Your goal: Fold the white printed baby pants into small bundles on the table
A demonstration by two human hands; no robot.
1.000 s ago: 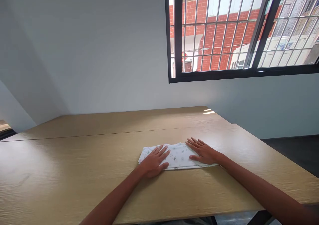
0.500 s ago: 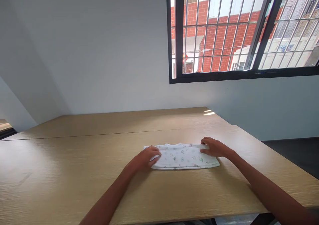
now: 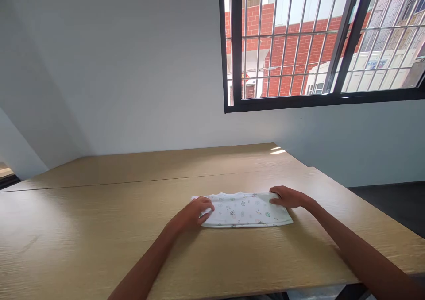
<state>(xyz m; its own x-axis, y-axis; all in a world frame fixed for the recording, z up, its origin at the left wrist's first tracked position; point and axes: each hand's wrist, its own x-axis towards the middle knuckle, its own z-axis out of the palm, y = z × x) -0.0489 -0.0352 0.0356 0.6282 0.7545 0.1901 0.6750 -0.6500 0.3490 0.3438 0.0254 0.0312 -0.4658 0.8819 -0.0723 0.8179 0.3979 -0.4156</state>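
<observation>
Left hand (image 3: 194, 212) partly hides cloth (image 3: 244, 210)

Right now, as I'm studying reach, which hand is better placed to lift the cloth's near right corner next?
Probably the right hand, at the right end of the patterned cloth, close to that corner; the left hand is at the opposite end.

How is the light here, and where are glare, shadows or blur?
In the head view, parts of the window look washed out; same view, pale glare lies left on the table, soft shadows beside left forearm and right forearm; same view, the print on the cloth shows, but the sign outside is too blurred to read.
</observation>
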